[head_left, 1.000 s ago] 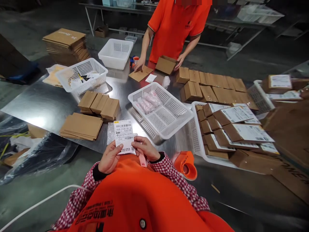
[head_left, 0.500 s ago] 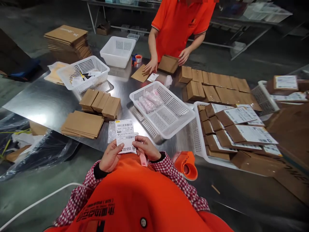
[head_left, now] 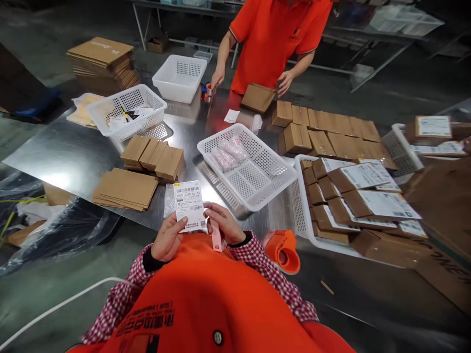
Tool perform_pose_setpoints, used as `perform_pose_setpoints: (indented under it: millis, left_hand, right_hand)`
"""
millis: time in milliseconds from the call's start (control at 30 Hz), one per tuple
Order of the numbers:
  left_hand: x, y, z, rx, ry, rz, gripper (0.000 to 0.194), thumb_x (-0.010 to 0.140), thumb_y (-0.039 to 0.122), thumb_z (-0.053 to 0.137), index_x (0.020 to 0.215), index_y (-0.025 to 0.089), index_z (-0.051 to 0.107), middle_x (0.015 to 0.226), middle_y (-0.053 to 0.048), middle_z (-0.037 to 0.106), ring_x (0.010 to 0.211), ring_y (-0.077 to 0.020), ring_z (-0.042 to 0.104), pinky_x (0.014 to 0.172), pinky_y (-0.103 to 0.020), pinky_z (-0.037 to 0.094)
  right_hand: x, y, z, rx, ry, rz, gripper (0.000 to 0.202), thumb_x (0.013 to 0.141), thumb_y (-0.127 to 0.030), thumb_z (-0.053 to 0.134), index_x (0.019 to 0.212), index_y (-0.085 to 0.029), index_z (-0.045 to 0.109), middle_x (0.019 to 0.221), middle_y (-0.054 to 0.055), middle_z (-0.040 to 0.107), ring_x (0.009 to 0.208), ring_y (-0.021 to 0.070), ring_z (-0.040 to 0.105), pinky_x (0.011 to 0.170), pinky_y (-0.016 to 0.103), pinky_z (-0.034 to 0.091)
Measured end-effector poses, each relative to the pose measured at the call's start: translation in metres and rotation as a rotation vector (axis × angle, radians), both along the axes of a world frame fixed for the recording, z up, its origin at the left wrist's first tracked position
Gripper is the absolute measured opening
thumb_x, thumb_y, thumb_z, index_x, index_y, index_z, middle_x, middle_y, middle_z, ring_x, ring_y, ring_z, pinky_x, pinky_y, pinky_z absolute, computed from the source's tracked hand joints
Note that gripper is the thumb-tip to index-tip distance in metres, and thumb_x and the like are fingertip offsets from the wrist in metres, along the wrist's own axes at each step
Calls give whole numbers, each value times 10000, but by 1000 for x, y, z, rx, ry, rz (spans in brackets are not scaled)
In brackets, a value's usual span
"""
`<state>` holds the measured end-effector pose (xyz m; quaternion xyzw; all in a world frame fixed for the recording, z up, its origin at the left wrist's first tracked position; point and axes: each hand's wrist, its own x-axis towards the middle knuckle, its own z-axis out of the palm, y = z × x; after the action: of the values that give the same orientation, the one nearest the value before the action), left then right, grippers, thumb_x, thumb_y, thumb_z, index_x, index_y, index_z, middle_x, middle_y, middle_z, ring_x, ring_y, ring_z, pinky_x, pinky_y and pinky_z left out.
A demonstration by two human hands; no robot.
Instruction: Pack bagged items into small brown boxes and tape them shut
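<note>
In the lower centre, the left hand (head_left: 166, 240) clamps its grip on the label (head_left: 189, 203) and the right hand (head_left: 228, 226) on the pink box (head_left: 217, 239), the label best held flat.

Cannot see most fingers of the left hand (head_left: 167, 240), tucked behind the shipping label (head_left: 190, 206). Cannot read the finest print on the shipping label, too small to tell. Cannot see all of the pink box (head_left: 217, 240), partly covered by the right hand (head_left: 226, 226). Can see only a strip of the bubble wrap (head_left: 169, 200), otherwise hidden by the shipping label. Cannot tell the contents of the wrapped bundles (head_left: 228, 153), blurred by the wrapping. Cannot see the head of the co-worker (head_left: 281, 44), cut off by the top edge. Can follow the white cable (head_left: 106, 281) only to the left edge.
</note>
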<state>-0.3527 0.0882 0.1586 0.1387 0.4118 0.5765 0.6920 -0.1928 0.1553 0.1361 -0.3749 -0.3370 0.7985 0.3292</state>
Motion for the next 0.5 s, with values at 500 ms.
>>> perform_pose_setpoints:
  millis: [500]
  left_hand:
    - [-13,-6,-12,-64,158,136,670,750,309,749,1362,242,484,1299,-91,627,1108,-240,631,890,-314,543]
  right_hand:
    - [8,0,-3,-139,299,-439,323,651,-154,744,931,-240,610,982,5,647,1091,214,618,1002,406,461]
